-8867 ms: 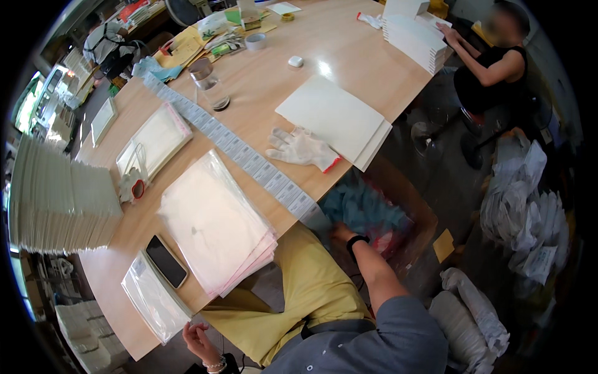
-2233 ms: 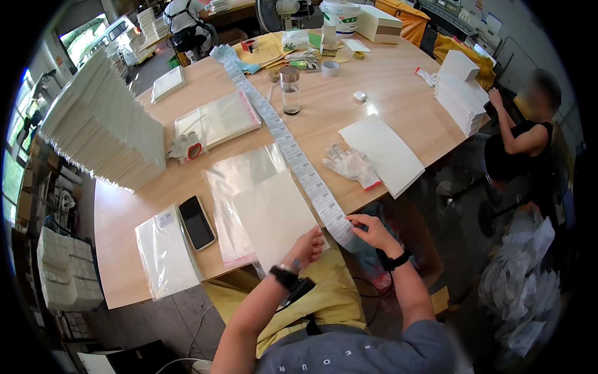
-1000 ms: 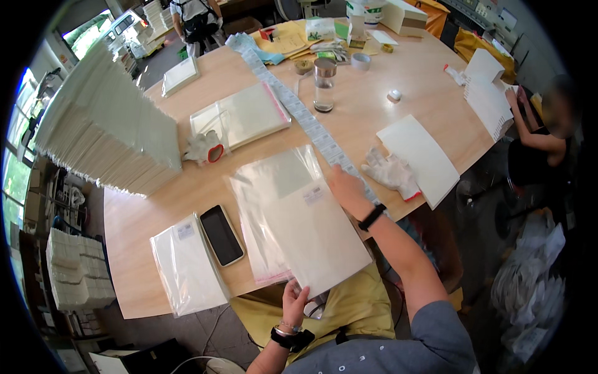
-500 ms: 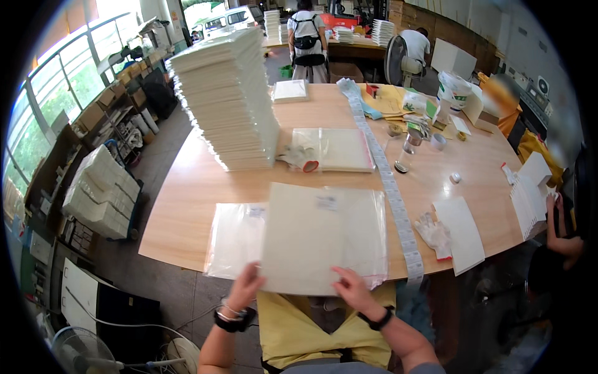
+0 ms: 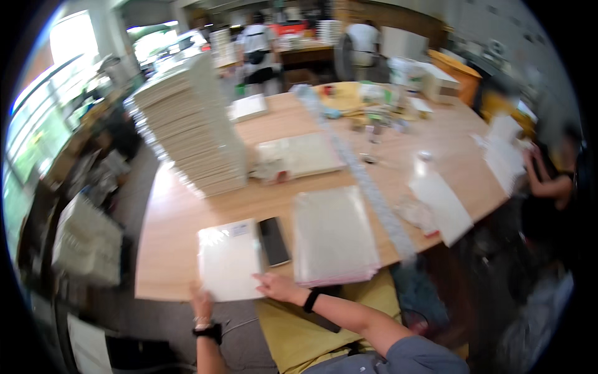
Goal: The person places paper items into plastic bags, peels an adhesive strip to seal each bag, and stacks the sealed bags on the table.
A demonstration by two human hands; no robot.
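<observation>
A flat white packet [image 5: 228, 265] in shiny clear film, with a small printed label near its top, lies at the table's front left. My left hand [image 5: 202, 305] is closed at its near left corner. At its right edge, my right hand [image 5: 281, 287] grips with the thumb and fingertips, its forearm reaching across from the right. Just right of the packet lies a dark phone [image 5: 274, 241]. Farther right is a pile of clear plastic bags [image 5: 334, 234] with pinkish near edges. Motion blur softens the fingers, and whatever is under the packet is hidden.
Behind stands a tall stack of white wrapped packets [image 5: 193, 131]. A glove [image 5: 271, 170] lies by another flat pile [image 5: 302, 154]. A long label strip [image 5: 355, 171] crosses the wooden table [image 5: 168, 249]. At right are white sheets [image 5: 441, 206], another glove [image 5: 418, 214] and a co-worker's hands [image 5: 532, 156].
Both hands have carried the flat white packet left, off the bag pile and onto the spot where another packet lay. The phone is now uncovered. My view has turned and tilted.
</observation>
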